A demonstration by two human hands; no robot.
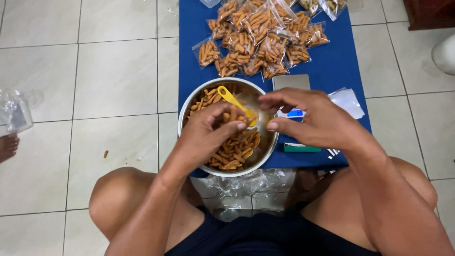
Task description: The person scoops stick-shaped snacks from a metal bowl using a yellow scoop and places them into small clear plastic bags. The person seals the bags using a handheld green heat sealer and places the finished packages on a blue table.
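A steel bowl [189, 108] of orange stick snacks [234, 150] sits on a blue mat [339, 61] between my knees. A yellow scoop [229, 97] lies in it, handle pointing up-left. Over the bowl my left hand [206, 135] and my right hand [310, 119] meet, fingertips pinched on a small clear plastic bag [252, 105] that is hard to make out. The scoop's head lies just under my left fingertips.
A pile of filled snack bags [258, 35] lies at the mat's far end, with a grey scale [291, 81] behind the bowl and empty bags [348, 100] at right. Clear plastic [246, 182] lies by my legs. Another person's foot [7, 146] and loose bags [16, 111] are at left.
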